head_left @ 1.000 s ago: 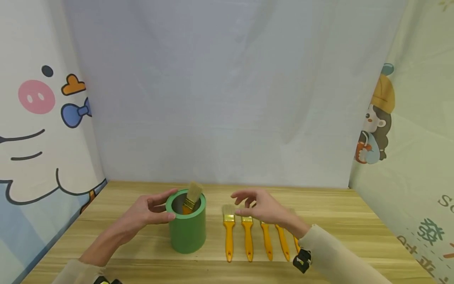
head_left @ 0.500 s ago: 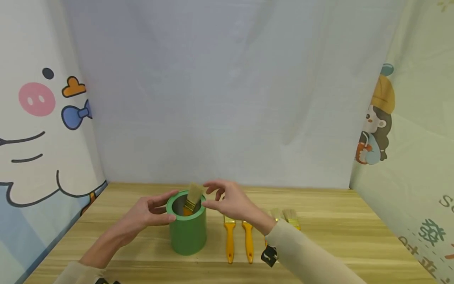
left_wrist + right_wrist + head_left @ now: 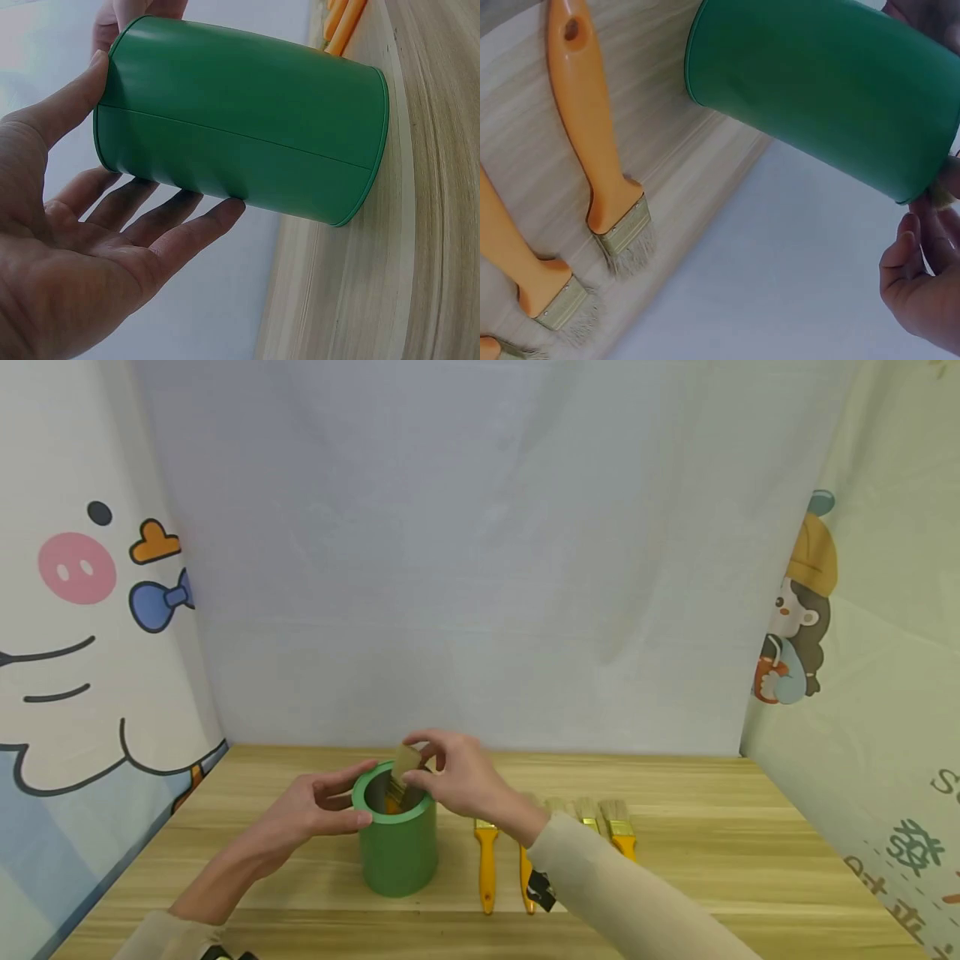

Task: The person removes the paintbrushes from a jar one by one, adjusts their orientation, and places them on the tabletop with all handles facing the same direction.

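Observation:
A green cylindrical container [image 3: 397, 860] stands upright on the wooden table, its top uncovered. My left hand [image 3: 307, 802] holds it at the upper left, with thumb and fingers spread on either side of the rim. In the left wrist view those fingertips [image 3: 234, 210] lie along the container's wall. Inside stands a paintbrush [image 3: 406, 760], bristles up and leaning, its yellow handle down in the container. My right hand [image 3: 461, 777] reaches over the rim from the right and pinches the brush at its bristles between thumb and fingers.
Several yellow-handled paintbrushes lie in a row right of the container, bristles away from me; the nearest paintbrush [image 3: 487, 868] is beside it. My right forearm [image 3: 622, 877] covers part of the row. A pale curtain [image 3: 480, 568] hangs behind the table [image 3: 247, 902].
My right hand has moved left from above the row of brushes to the container and now pinches the brush inside, which stands slightly straighter. The left hand and container have stayed put.

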